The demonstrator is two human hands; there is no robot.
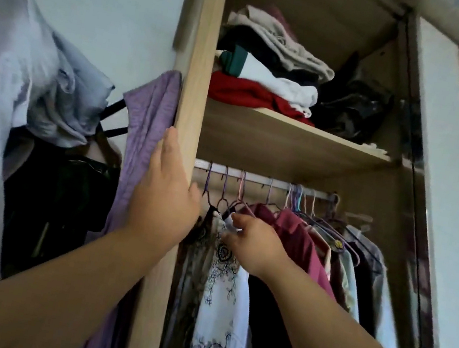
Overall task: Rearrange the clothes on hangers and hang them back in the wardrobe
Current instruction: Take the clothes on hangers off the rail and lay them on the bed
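Observation:
A wooden wardrobe (193, 76) stands open with a metal rail (255, 177) under its shelf. Several garments hang from it on thin hangers: a white floral-print dress (215, 308) at the left, a maroon shirt (299, 240) beside it, pale ones further right. My left hand (164, 193) rests flat, fingers straight, against the wardrobe's left side panel, reaching past its edge. My right hand (253, 244) is at the top of the floral dress, fingers curled, pinching the fabric near its dark hanger (227, 204).
Folded clothes (267, 86) and a black bag (352, 106) lie on the upper shelf (288, 144). Outside, left of the wardrobe, hang a purple garment (145, 144), a black top (56, 205) and pale blue and white cloth (62, 97). A sliding door (458, 212) stands at the right.

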